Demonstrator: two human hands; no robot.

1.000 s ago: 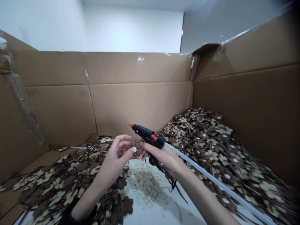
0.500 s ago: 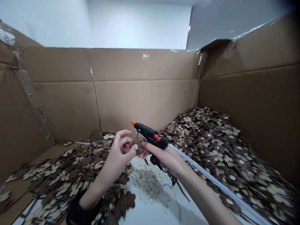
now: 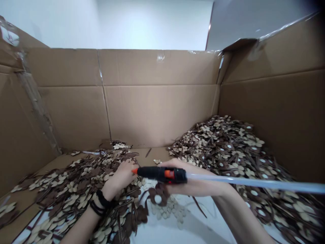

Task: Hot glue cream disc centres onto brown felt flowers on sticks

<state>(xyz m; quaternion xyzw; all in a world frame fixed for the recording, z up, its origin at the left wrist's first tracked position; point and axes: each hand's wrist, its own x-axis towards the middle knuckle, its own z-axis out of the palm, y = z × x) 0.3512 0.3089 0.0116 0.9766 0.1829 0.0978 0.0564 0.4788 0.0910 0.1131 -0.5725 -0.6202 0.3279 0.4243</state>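
Observation:
My right hand (image 3: 195, 181) is closed round a black hot glue gun (image 3: 154, 174) with an orange nozzle that points left. A long clear glue stick (image 3: 241, 182) runs out of its back end. Below that hand is a dark brown felt-like flower (image 3: 152, 196) with a white disc at its centre; whether the fingers hold it I cannot tell. My left hand (image 3: 124, 174), black bands at its wrist, reaches into the left heap of brown and beige flower pieces (image 3: 78, 193). Its fingers are mostly hidden among the pieces and near the nozzle.
High cardboard walls (image 3: 157, 112) surround the work surface. A larger heap of flowers with stems (image 3: 228, 149), several with white centres, rises at the right. Small pale pieces (image 3: 170, 210) lie on the white surface (image 3: 195, 223) in the middle.
My hands were together around a brown flower and white disc; now they are apart. The left has moved down-left to the heap. The glue gun has come lower and more level.

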